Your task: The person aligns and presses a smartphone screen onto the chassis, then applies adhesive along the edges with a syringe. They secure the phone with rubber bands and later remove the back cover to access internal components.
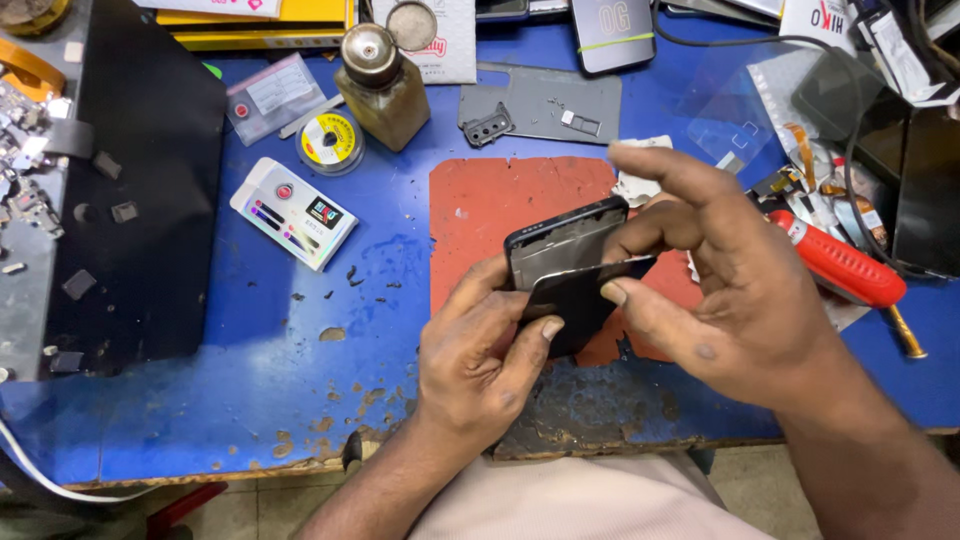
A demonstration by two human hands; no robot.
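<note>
Phone disassembly at a repair bench, seen from above. One dark phone body (563,248) is held over the edge of one red work mat (500,215), which lies on a worn blue table (250,340). The left hand (478,355) grips the lower end of the phone, its thumb pressed flat against one thin black panel (578,300) that stands partly lifted away from the body. The right hand (715,290) pinches the panel's upper right edge between thumb and bent forefinger, the other fingers spread loosely above. Judging by the open gap along the top, where the pale inner frame shows, the panel appears freed along that edge, while the lower end, covered by the left hand, cannot be judged; full separation looks not yet complete. Counted around the work: one brown glass bottle (383,88) with a metal pump top, behind the mat; one yellow spool of wire (330,140) just left of it; one white flat packet (294,212) and one clear plastic bag (272,97) farther left; one grey metal plate (545,100) bearing one small camera bezel (488,126); one red-handled screwdriver (840,265) to the right, partly behind the right hand; one black pad (140,180) at the left, carrying several small loose parts. Scraps and flakes litter the table near its front edge.
</note>
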